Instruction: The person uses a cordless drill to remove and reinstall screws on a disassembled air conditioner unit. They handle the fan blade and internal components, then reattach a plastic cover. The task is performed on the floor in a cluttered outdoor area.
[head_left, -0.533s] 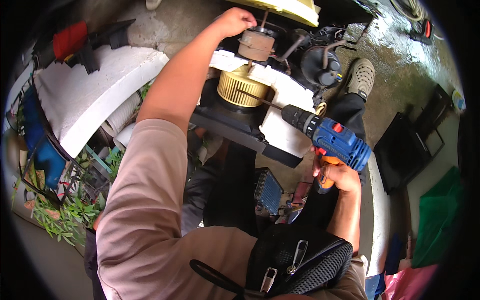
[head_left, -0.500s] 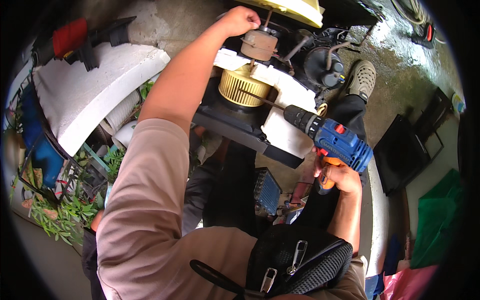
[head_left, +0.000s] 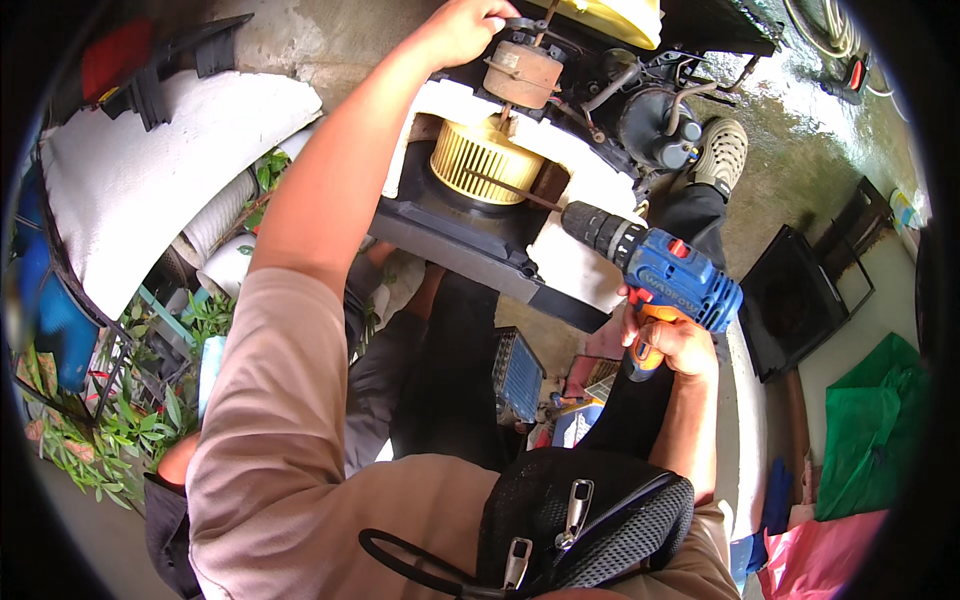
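My right hand (head_left: 672, 345) is wrapped round the orange-and-black grip of a blue cordless drill (head_left: 685, 275). From its black chuck a long thin bit (head_left: 515, 190) reaches left across the cream blower wheel (head_left: 475, 165), which sits in a black housing (head_left: 450, 238). I cannot tell whether the tip touches the wheel. Beyond the wheel, a brown cylindrical motor (head_left: 523, 74) stands on the same shaft. My left hand (head_left: 465, 30) is closed at the motor's far end, fingertips against a dark bracket (head_left: 545, 32); what they pinch is hidden.
White foam (head_left: 585, 180) borders the blower wheel, with a yellow fan part (head_left: 610, 15) beyond the motor. A black compressor (head_left: 655, 130) with pipes lies right, near my shoe (head_left: 720, 158). Plants (head_left: 140, 430) and a white slab (head_left: 170, 170) are left. A blue case (head_left: 518, 375) lies below.
The view has shifted and turned slightly. My left fingers have moved a little outward at the motor's end, where more of the bracket shows. The drill stays at the blower wheel.
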